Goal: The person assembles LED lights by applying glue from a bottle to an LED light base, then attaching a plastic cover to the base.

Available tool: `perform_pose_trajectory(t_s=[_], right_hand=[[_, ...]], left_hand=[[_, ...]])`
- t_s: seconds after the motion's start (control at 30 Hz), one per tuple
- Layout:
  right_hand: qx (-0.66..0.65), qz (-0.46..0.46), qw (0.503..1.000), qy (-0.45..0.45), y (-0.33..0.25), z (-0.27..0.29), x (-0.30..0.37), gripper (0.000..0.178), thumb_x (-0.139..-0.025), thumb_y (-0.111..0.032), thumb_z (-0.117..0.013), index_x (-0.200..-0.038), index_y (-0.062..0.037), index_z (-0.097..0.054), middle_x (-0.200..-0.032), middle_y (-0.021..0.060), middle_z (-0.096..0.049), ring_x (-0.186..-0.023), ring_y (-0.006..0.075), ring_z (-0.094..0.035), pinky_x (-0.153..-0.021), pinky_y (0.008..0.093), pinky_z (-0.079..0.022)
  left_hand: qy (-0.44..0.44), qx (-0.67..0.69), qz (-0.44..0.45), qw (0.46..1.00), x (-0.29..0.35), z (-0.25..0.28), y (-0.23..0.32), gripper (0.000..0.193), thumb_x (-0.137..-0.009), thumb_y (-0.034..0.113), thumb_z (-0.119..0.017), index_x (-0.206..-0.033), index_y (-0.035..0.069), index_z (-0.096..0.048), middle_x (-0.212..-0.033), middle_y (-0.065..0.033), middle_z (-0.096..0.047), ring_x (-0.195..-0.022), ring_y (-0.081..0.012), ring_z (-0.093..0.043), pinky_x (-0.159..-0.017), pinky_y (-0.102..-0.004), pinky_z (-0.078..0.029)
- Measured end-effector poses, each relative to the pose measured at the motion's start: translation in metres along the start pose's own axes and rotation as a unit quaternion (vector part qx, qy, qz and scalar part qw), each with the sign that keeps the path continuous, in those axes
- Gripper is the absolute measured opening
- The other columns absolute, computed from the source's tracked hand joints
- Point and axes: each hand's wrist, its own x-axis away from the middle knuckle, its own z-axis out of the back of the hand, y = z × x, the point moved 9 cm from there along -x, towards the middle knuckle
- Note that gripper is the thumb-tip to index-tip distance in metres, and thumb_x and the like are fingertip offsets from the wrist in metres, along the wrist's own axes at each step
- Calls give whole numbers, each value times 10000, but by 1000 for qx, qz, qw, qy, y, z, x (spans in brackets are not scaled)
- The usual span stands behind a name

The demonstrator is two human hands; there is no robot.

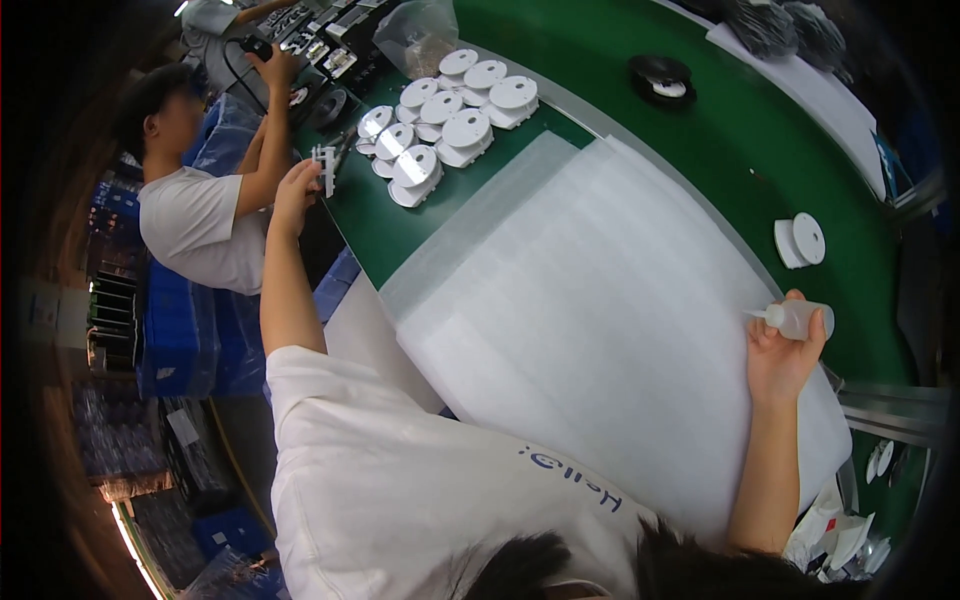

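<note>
My left hand (293,196) is stretched out to the far left, its fingers closed on a small white plastic part (325,172) with slots. Just to the right of it, several white round-topped plastic housings (466,130) stand grouped on the green table (375,240). Over on the right, my right hand (778,362) grips a translucent squeeze bottle (803,320), tilted so its thin nozzle points left. White foam sheeting (590,300) covers the surface between my two hands, and the bottle is above its right edge.
A single white housing (800,241) and a black round piece (663,82) sit on the green belt (560,50) beyond a metal rail. A clear plastic bag (415,40) stands behind the housings. To the left, a co-worker (205,205) in a white shirt works close to my left arm.
</note>
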Motion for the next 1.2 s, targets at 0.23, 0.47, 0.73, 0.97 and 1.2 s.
perform_pose_trajectory(t_s=[0.23, 0.47, 0.73, 0.97, 1.2], right_hand=[[12, -7, 1000, -13, -1, 0, 3, 359, -810, -391, -503, -929, -52, -490, -661, 40, -517, -534, 109, -415, -511, 235, -324], [25, -7, 1000, -11, 0, -3, 2, 357, -817, -410, -483, -920, -68, -491, -635, 37, -507, -515, 107, -390, -515, 230, -313], [26, -9, 1000, -9, 0, -9, 3, 363, -819, -411, -482, -913, -60, -491, -632, 39, -504, -519, 104, -388, -512, 230, -318], [17, 0, 999, -35, -5, -4, 4, 361, -819, -392, -495, -929, -48, -502, -677, 51, -533, -534, 105, -416, -514, 231, -325], [-15, 5, 1000, -6, -1, 3, 3, 364, -819, -382, -495, -954, -44, -492, -729, 50, -545, -549, 108, -441, -518, 235, -343]], left_hand=[[-47, 319, 10, 947, 23, -27, 20, 407, -786, 409, -506, -1040, 90, -506, -911, -19, -590, -728, -141, -570, -598, -232, -460], [-22, 344, 43, 938, 10, -29, 29, 464, -778, 518, -441, -989, 116, -541, -870, 0, -595, -692, -121, -562, -484, -210, -400], [-42, 353, 5, 935, -4, -5, 81, 499, -751, 535, -455, -997, 107, -531, -863, -40, -574, -701, -156, -539, -565, -258, -406], [-150, 418, -212, 871, 82, -94, 219, 421, -781, 326, -536, -1091, 50, -467, -993, -107, -551, -866, -226, -554, -703, -314, -440], [-274, 378, -312, 827, 211, -263, 264, 673, -632, 65, -720, -1190, 75, -343, -1044, -82, -509, -896, -150, -515, -705, -285, -420]])
